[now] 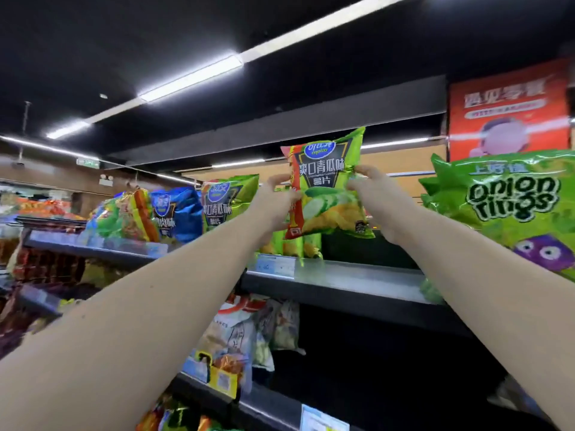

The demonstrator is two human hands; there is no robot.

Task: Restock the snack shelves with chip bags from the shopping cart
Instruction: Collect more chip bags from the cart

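Observation:
A green and red cucumber-flavour chip bag (326,185) is held upright above the top shelf (342,279). My left hand (275,203) grips its left edge and my right hand (371,194) pinches its right edge. More green bags (292,245) of the same kind stand on the shelf just below and behind it. Another matching bag (228,203) stands further left. The shopping cart is out of view.
A large green onion rings bag (513,209) fills the shelf at right. Blue (175,209) and multicoloured (124,216) bags stand at left. A dark gap lies right of the held bag. Lower shelves hold pale snack packs (249,331). A red sign (507,110) hangs above.

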